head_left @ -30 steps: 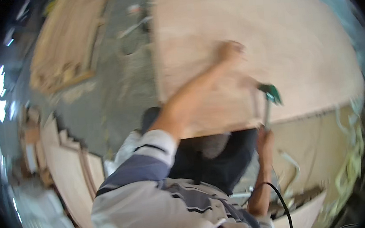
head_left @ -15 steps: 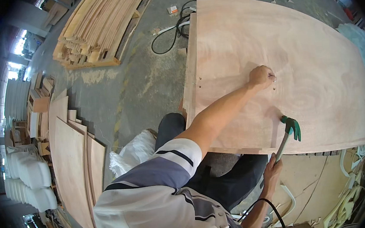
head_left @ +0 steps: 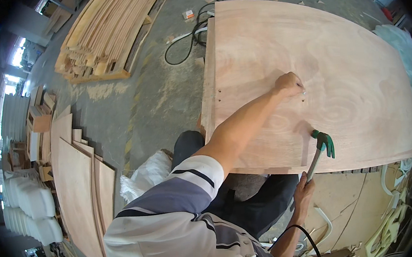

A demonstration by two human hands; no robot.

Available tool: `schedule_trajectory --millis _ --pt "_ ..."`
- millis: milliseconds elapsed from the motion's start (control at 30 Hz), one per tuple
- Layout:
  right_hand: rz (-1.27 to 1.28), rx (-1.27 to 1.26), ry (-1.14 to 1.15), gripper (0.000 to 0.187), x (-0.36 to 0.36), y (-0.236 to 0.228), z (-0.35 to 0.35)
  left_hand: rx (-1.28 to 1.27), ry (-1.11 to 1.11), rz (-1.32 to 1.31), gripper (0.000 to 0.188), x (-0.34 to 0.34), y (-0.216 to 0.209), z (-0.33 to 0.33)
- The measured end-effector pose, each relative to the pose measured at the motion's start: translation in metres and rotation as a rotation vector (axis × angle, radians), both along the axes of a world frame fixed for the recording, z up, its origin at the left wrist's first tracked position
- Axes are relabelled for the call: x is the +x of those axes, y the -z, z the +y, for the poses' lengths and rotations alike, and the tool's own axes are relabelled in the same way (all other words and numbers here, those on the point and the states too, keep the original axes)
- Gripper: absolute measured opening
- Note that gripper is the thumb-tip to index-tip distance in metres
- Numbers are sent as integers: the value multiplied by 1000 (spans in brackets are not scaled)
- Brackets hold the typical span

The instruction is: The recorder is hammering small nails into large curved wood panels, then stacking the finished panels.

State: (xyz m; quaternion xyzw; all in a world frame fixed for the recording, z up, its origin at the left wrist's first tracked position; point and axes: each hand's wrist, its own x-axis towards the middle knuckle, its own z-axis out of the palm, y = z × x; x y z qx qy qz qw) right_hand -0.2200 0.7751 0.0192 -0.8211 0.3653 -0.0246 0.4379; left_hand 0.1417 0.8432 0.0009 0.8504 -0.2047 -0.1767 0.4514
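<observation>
A large pale plywood panel (head_left: 357,66) with a curved far-right edge lies in front of me. My left hand (head_left: 289,85) rests on it near the middle, fingers closed in a pinch. A tiny shiny bit shows at the fingertips, too small to name. Just below them is a small dark hole or nail spot (head_left: 303,100) in the wood. By the panel's near edge, my right hand (head_left: 304,193) is wrapped around the handle of a claw hammer (head_left: 324,142). The hammer's green head is raised above the panel, claw pointing right.
A pallet of long wooden strips (head_left: 109,34) stands at the far left. Plywood sheets (head_left: 76,184) lean at the left, beside white foam-like stacks (head_left: 31,197). A black hose (head_left: 180,63) coils on the floor beyond the panel. A white plastic sack (head_left: 149,175) lies by my leg.
The whole view has shifted slightly. My left fingertips sit a touch closer to the small dark spot. The hammer stays in nearly the same place over the panel.
</observation>
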Motion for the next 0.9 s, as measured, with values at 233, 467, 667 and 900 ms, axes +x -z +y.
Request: schedule_trajectory --millis 233,467,667,900 --pt "-39 15 10 40 -1 6 -2 40 -50 150 18 7 -1 -8" --pt "-49 62 13 38 2 4 -3 100 -73 172 22 9 -11 -8" --pt "-59 53 15 37 -4 6 -8 76 -156 137 34 5 -5 -10" --pt "-131 -61 -79 46 0 -13 -4 19 -207 -112 31 -15 1 5"
